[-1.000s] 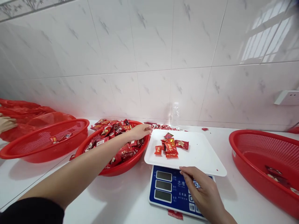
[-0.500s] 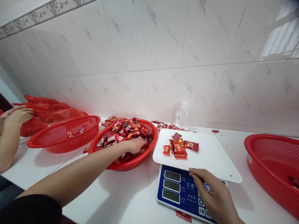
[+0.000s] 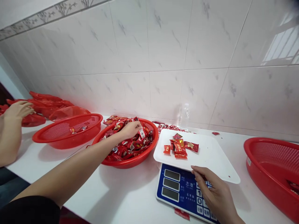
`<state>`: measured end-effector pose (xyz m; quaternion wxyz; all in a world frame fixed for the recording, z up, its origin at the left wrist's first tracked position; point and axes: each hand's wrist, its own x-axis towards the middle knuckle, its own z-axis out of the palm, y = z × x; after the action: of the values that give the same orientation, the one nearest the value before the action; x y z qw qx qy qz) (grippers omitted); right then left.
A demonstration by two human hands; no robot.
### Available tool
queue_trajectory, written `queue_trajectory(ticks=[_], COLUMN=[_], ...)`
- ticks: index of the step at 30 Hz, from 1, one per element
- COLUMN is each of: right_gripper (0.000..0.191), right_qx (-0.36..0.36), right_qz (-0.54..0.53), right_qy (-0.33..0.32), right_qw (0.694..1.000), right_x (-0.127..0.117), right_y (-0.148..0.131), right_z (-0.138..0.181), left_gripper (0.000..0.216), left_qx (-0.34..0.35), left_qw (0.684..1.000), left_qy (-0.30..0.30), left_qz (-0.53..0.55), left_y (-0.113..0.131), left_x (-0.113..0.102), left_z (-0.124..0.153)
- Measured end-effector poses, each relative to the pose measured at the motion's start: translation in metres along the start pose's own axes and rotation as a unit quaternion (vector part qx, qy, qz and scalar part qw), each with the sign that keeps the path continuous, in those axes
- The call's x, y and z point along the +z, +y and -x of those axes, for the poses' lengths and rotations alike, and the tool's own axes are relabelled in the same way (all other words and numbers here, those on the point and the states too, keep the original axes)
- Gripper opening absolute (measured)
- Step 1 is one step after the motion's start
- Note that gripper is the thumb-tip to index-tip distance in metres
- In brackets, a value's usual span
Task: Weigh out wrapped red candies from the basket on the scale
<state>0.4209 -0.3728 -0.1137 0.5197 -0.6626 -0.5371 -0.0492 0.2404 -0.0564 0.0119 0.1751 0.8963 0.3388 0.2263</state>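
My left hand (image 3: pixel 131 129) is over the full red basket (image 3: pixel 154 139), its fingers closed on a small candy packet (image 3: pixel 141 133) with a white label. Red-wrapped candies (image 3: pixel 133 146) fill this basket. My right hand (image 3: pixel 211 189) is at the front edge of a white tray (image 3: pixel 210 155), forefinger and thumb pinched at its rim. Several red candy packets (image 3: pixel 179 147) lie on the tray's left half. Beneath the tray is a blue weighing scale (image 3: pixel 184 189), its displays dark and its keypad partly covered by my right hand.
Another red basket (image 3: pixel 67 141) with a few packets stands at left; a third (image 3: pixel 261 168) is at right. Another person's hand (image 3: pixel 20 109) touches red mesh bags (image 3: pixel 53 102) at far left. A clear bottle (image 3: pixel 185 115) stands by the tiled wall (image 3: pixel 163 93).
My left hand has risen out of the candies, moving up and left, and a packet now shows in its fingers. My right hand stays at the tray's edge.
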Motion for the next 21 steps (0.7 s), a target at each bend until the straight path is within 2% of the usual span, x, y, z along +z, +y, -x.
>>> queue_trajectory(ticks=[4, 7, 9, 11, 14, 16, 18, 21], right_gripper=[0.016, 0.017, 0.019, 0.027, 0.042, 0.04, 0.031, 0.027], right_qx=[-0.004, -0.005, 0.012, 0.047, 0.095, 0.125, 0.157, 0.183], right_qz=[-0.001, -0.013, -0.037, -0.085, -0.176, -0.246, -0.309, -0.377], right_qy=[0.005, 0.017, 0.023, 0.015, -0.045, -0.097, -0.13, -0.158], right_qw=[1.0, 1.0, 0.999, 0.995, 0.979, 0.956, 0.929, 0.894], right_x=[0.0, 0.0, 0.001, 0.003, 0.007, 0.009, 0.01, 0.011], right_y=[0.002, 0.001, -0.003, -0.008, -0.018, -0.022, -0.026, -0.028], right_z=[-0.002, -0.001, 0.0, 0.002, 0.004, 0.003, 0.002, 0.0], left_gripper=[0.029, 0.034, 0.035, 0.029, 0.024, 0.023, 0.023, 0.025], left_qx=[-0.042, -0.053, -0.053, -0.056, 0.003, 0.029, 0.031, 0.012], left_qw=[0.989, 0.974, 0.962, 0.934, 0.919, 0.91, 0.898, 0.852], left_qy=[0.086, 0.102, 0.087, 0.047, 0.013, -0.013, -0.012, 0.048], left_qz=[0.11, 0.193, 0.252, 0.349, 0.395, 0.413, 0.439, 0.521], left_y=[0.013, 0.034, 0.056, 0.08, 0.111, 0.123, 0.127, 0.128], left_x=[-0.011, -0.005, 0.008, 0.026, 0.058, 0.079, 0.094, 0.105], left_z=[0.004, 0.021, 0.041, 0.068, 0.109, 0.129, 0.14, 0.141])
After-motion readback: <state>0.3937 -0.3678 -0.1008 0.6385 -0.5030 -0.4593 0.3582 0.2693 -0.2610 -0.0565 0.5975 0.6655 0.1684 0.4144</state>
